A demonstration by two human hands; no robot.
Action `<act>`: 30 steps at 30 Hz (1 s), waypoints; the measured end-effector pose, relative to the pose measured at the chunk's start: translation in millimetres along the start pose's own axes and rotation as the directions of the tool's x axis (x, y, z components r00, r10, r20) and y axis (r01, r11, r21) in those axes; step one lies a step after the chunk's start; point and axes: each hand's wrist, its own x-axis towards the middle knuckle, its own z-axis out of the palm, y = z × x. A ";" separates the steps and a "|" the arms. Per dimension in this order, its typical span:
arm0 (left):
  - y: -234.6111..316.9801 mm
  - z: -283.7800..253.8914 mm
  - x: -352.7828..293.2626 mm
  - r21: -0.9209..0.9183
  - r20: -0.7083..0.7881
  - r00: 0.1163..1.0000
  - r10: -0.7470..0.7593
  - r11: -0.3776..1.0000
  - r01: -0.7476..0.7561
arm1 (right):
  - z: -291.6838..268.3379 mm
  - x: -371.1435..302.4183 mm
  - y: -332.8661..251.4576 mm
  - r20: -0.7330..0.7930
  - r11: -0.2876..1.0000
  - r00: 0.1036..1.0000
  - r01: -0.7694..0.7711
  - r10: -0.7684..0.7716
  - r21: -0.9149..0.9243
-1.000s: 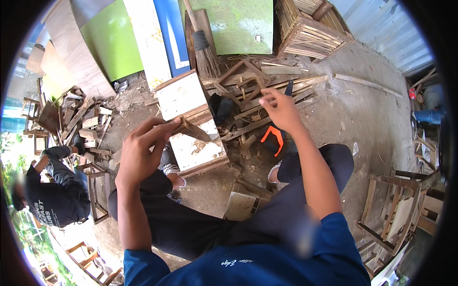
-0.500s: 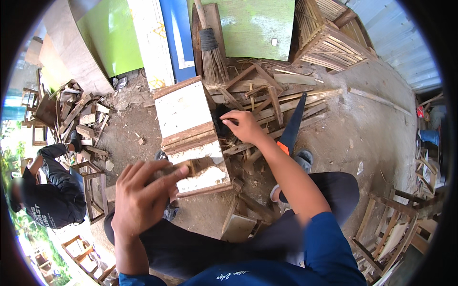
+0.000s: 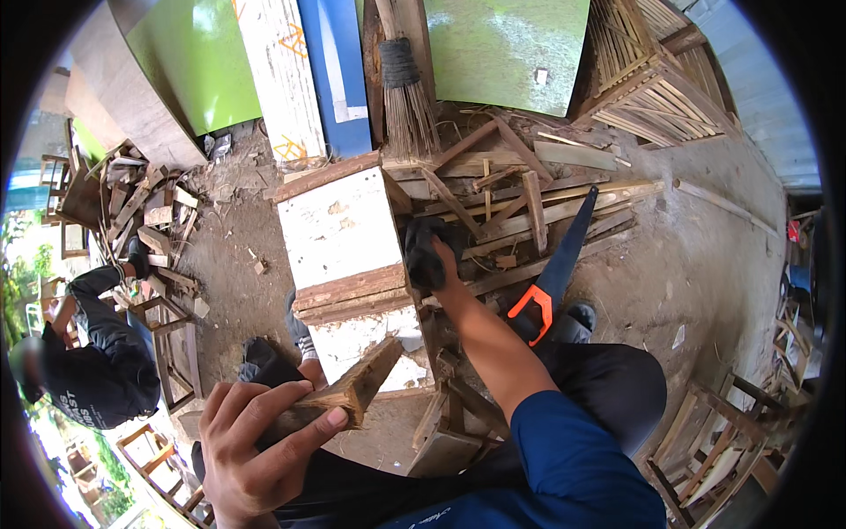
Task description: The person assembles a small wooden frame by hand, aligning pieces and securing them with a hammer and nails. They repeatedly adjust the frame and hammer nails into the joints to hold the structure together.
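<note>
A rough wooden block (image 3: pixel 374 375) is gripped in my left hand (image 3: pixel 264 441), fingers and thumb closed on its near end. Its far end reaches over the white-topped wooden bench (image 3: pixel 330 229), which has brown wood strips across it. Low at the bench's right side, my right hand (image 3: pixel 448 260) is on a black object (image 3: pixel 426 256) whose kind I cannot make out. Its fingers are mostly hidden there. A handsaw (image 3: pixel 568 251) with a dark blade and orange handle leans over the scrap wood, right of my right forearm.
Scrap wood (image 3: pixel 529 207) lies beyond the bench, under a standing broom (image 3: pixel 405 88) and green boards (image 3: pixel 502 53). Another wood heap (image 3: pixel 145 207) is at the left, near a seated person (image 3: pixel 88 361). Wooden frames (image 3: pixel 714 423) stand at the right.
My right hand has gone down from above the bench's right edge onto the black object. My left hand has drawn nearer to me with the block, which now shows more fully.
</note>
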 end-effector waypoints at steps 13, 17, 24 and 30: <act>5.0 3.0 16.4 0.015 -0.002 1.000 -0.030 0.999 0.030 | 30.8 -16.7 26.8 -0.108 0.978 0.992 -0.037 0.060 0.203; 4.1 6.8 14.3 0.007 -0.025 1.000 -0.018 1.000 0.018 | 26.6 -25.3 66.3 0.017 0.928 1.000 -0.003 0.010 -0.372; 3.9 4.8 14.1 0.022 -0.013 0.999 -0.035 0.999 0.035 | 28.4 -39.3 85.4 -0.209 0.967 0.977 0.018 0.037 0.254; 2.0 6.1 14.6 -0.001 -0.020 1.000 -0.019 1.000 0.019 | 91.9 -6.9 109.4 0.059 0.973 0.997 0.042 -0.057 0.227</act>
